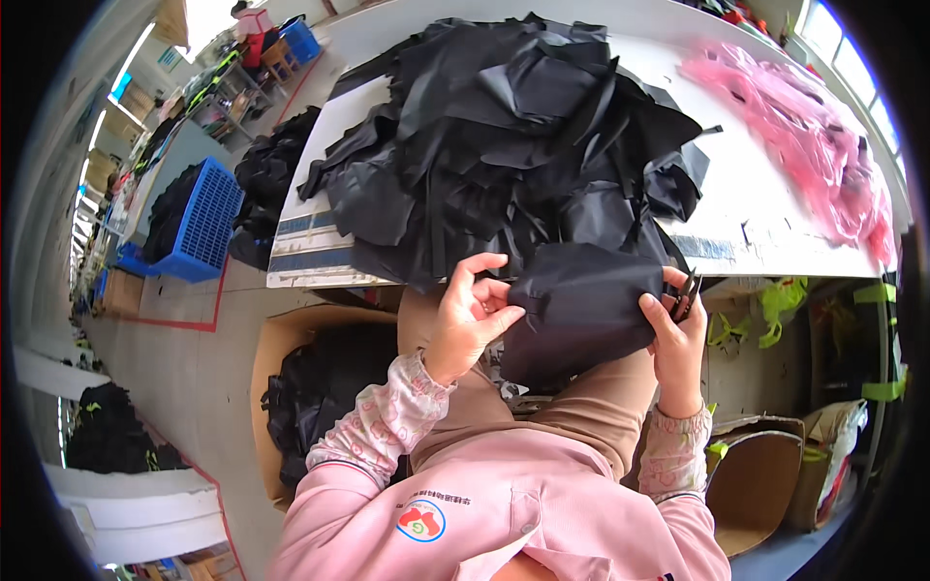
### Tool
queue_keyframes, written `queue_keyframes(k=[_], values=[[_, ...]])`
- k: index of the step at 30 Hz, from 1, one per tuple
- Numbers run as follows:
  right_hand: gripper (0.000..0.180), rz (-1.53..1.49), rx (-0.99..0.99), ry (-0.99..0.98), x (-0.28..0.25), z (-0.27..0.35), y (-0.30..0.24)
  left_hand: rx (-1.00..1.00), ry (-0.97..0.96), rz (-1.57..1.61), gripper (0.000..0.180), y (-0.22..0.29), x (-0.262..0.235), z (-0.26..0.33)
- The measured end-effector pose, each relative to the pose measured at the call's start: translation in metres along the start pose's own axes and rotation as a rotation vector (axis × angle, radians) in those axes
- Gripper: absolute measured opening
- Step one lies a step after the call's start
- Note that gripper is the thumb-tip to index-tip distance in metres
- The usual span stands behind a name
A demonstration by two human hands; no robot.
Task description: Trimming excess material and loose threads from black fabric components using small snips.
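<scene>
A black fabric piece (pixel 586 310) is held up over my lap, just in front of the table edge. My left hand (pixel 470 320) is at its left edge, with the thumb on the near face and the curled fingers partly hidden at the edge; the index finger is raised away. My right hand (pixel 678 334) grips the right edge, thumb in front. Small dark thread snips (pixel 687 296) are also tucked in that hand, pointing up. Beyond the held piece, a large heap of black fabric pieces (pixel 513 126) covers much of the white table (pixel 736 194).
Pink plastic sheeting (pixel 794 136) lies on the table's right side. A cardboard box (pixel 276 339) of black fabric stands left of my legs, an open carton (pixel 756 484) to the right. Further left are a blue crate (pixel 199 223) and black piles on the floor (pixel 116 436).
</scene>
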State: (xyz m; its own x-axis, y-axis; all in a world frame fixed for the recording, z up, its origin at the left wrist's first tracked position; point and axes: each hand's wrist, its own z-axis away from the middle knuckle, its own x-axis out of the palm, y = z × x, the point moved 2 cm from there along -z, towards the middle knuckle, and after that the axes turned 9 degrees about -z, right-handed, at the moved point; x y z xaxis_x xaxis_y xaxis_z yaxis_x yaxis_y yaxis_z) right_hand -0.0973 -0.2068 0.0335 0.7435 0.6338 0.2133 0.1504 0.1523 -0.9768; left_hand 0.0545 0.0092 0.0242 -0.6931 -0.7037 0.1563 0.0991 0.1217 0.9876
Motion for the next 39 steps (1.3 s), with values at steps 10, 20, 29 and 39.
queue_keyframes(k=[10, 20, 29, 39], values=[[0.033, -0.001, -0.445, -0.055, 0.027, 0.025, -0.014, 0.442, 0.018, -0.394, 0.076, 0.001, 0.013, 0.003], [0.014, 0.252, -0.372, -0.305, 0.065, 0.034, 0.007, 0.509, -0.104, -0.383, 0.062, 0.014, 0.023, 0.011], [0.015, 0.269, -0.453, -0.411, 0.053, 0.027, 0.005, 0.29, -0.166, -0.514, 0.024, 0.016, 0.015, 0.007], [0.012, 0.148, -0.355, -0.526, 0.053, 0.026, 0.004, -0.089, -0.167, 0.17, 0.014, -0.011, 0.028, 0.007]])
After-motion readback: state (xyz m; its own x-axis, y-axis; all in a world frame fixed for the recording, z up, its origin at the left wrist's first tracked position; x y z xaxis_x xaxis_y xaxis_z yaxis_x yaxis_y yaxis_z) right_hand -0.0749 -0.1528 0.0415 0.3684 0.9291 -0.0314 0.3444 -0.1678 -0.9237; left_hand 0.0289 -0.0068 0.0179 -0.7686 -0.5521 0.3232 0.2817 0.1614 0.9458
